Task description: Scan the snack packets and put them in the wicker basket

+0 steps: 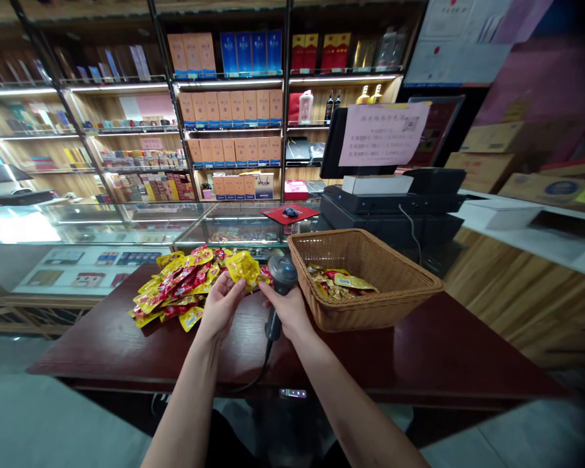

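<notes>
My left hand (223, 302) pinches the lower left edge of a yellow snack packet (242, 268) above the dark red table. At the packet's right edge are the fingertips of my right hand (288, 309), which is wrapped round a black handheld scanner (281, 273). The scanner's head points up and its cable runs down toward the table's front edge. Left of my hands lies a heap of yellow and red packets (175, 286). Several more packets (344, 281) lie inside a brown wicker basket (380, 309) on the right.
The dark red table (419, 364) spans the front. Behind it stand a glass display counter (146, 211), a red mouse pad (299, 214) and a monitor with a paper sheet (383, 133). Shelves of boxes and bottles line the back, and a wooden counter (511, 292) stands at the right.
</notes>
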The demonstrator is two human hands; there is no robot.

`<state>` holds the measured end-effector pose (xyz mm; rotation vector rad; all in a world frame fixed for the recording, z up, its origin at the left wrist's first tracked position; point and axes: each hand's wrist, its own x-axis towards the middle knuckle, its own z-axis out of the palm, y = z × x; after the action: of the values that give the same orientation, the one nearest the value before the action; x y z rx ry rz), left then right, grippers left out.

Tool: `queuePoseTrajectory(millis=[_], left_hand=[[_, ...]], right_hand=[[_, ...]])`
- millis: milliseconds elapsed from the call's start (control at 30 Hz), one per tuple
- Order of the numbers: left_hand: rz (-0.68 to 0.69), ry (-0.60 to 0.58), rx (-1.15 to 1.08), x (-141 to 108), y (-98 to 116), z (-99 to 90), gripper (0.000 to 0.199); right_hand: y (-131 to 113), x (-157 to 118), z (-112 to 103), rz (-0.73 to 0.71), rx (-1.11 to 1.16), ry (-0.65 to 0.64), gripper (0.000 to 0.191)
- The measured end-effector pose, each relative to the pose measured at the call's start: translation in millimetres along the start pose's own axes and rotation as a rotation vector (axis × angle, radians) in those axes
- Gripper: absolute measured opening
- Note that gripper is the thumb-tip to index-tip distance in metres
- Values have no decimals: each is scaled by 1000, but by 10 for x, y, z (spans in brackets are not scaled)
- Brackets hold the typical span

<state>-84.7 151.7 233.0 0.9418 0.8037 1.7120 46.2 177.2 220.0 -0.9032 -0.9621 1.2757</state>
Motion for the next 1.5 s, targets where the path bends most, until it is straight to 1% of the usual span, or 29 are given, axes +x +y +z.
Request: queuePoseTrajectory(millis=[133,200,267,400,533,633,733,933,1000,1067,1167,1233,1300,1400,1500], left_hand=[[33,-47,-80,-68,-66,-1,40],[36,-38,-123,-96,-100,-8,41],[39,1,-134,-116,-123,-8,39],[71,74,-83,-125,-113,22,39],[82,130,-37,-111,-31,82,40],[29,179,-8,-99,46,119,42],[-44,174,-6,-73,110,140,41],[-251,165,7,2,168,185,36],[-290,148,28,17,160,200,37],[-248,124,45,26,146,211,40],[-48,78,76,35,147,224,46],[86,62,135,38,178,236,47],[179,71,222,32,226,253,44],[241,84,291,9,285,278,39],[239,72,251,-8,283,277,42]], right_hand=[[-54,-34,70,-22,133,-19,31],[-80,-45,92,-37,157,-43,31],[-96,-55,105,-49,156,-63,30],[-102,-73,112,-89,69,-85,25],[-129,-88,126,-200,-84,-60,21],[-166,-101,143,-251,-165,-63,17],[-180,-111,137,-271,-194,-96,17],[-151,-111,32,-280,-134,-139,26],[-148,-114,8,-278,-100,-143,29],[-152,-124,9,-266,-71,-104,33],[-175,-150,48,-200,-27,-35,31],[-203,-171,82,-148,18,-46,26],[-233,-190,113,-128,75,-93,26],[-264,-205,141,-136,133,-136,30],[-270,-201,141,-160,118,-140,36]])
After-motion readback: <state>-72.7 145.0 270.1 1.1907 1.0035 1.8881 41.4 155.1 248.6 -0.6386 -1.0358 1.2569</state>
